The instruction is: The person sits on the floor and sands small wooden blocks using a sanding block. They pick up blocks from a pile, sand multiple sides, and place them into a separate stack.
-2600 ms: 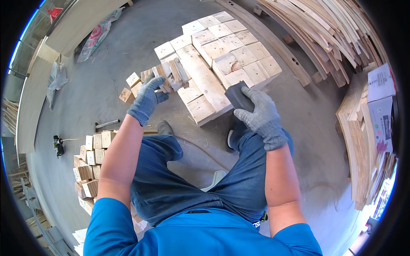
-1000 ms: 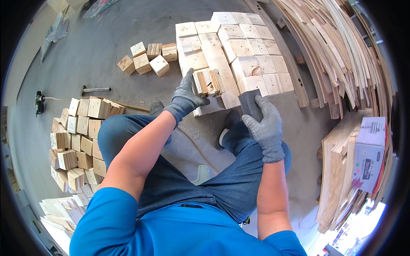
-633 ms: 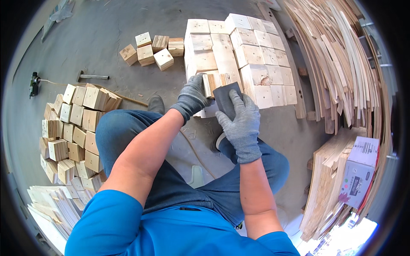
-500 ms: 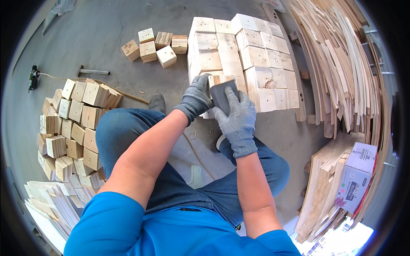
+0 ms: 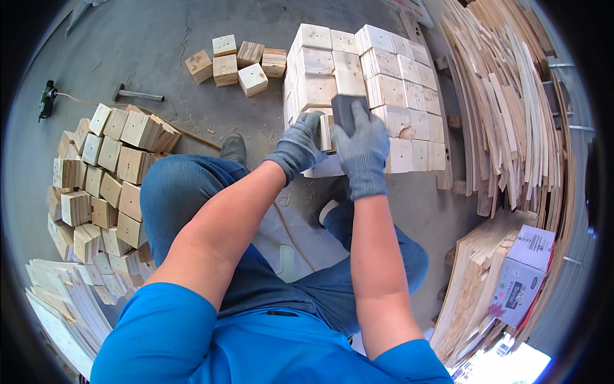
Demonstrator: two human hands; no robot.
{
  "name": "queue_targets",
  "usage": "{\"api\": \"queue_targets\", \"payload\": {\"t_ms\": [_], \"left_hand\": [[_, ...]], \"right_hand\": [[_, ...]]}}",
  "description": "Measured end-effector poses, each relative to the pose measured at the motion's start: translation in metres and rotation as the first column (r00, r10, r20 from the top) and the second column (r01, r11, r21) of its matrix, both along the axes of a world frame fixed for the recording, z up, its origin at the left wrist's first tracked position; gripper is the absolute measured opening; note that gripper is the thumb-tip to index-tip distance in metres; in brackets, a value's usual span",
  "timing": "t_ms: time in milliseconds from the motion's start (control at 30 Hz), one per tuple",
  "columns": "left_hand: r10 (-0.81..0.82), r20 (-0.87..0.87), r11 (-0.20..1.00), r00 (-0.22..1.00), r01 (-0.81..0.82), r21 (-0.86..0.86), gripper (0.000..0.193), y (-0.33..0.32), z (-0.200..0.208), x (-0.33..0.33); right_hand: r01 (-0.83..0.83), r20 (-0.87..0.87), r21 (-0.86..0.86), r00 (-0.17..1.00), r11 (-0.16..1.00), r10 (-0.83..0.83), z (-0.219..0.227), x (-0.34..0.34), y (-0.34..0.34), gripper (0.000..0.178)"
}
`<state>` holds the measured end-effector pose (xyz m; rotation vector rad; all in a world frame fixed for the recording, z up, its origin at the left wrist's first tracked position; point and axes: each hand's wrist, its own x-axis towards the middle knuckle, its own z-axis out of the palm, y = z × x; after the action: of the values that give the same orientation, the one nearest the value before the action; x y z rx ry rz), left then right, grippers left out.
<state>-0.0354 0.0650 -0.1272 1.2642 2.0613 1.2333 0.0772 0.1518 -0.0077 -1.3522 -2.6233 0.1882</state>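
Observation:
My left hand (image 5: 297,146), in a grey knit glove, is closed around a layered wooden block (image 5: 325,131) at the near edge of a large stack of pale wooden blocks (image 5: 386,88). Just right of it, my gloved right hand (image 5: 363,144) grips a dark grey sanding block (image 5: 349,109). The sanding block's flat face is turned up, and its far end overlaps the stack. My fingers and the sanding block cover much of the wooden block in my left hand.
Several loose blocks (image 5: 225,69) lie left of the stack. A bigger block pile (image 5: 109,182) stands at left, near a hammer (image 5: 139,95), a dark air tool (image 5: 47,100) and its hose (image 5: 185,132). Long wood strips (image 5: 505,109) and a cardboard box (image 5: 523,276) line the right side.
My right hand has pushed the sanding block forward and slightly right, over the stack. The left hand has shifted slightly right and nearer, still holding the wooden block.

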Motion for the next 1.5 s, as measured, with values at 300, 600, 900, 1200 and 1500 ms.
{"api": "queue_targets", "payload": {"t_ms": [300,600,900,1200,1500], "left_hand": [[0.002,0.029,1.000,1.000,-0.002,0.004,0.092,-0.002,-0.006,0.001],[0.015,0.233,0.989,0.972,-0.049,0.140,0.089,0.008,-0.006,0.002],[-0.060,0.195,0.996,0.979,0.045,0.078,0.092,0.007,-0.003,-0.001],[-0.095,0.256,0.988,0.962,0.059,0.143,0.080,0.020,-0.029,0.001],[-0.038,0.080,0.997,0.996,0.033,0.062,0.089,0.006,-0.001,-0.001]], "right_hand": [[-0.048,-0.038,-0.019,0.998,0.999,0.048,0.000,0.052,-0.062,0.075],[-0.083,-0.053,-0.035,0.995,0.996,0.081,0.002,0.054,-0.056,0.078],[-0.108,-0.074,0.068,0.991,0.992,0.113,-0.008,0.051,-0.043,0.072],[-0.024,-0.028,-0.002,0.999,1.000,0.024,-0.006,-0.020,0.046,0.073],[-0.092,-0.067,0.012,0.993,0.996,0.093,0.000,0.059,-0.051,0.068]]}}
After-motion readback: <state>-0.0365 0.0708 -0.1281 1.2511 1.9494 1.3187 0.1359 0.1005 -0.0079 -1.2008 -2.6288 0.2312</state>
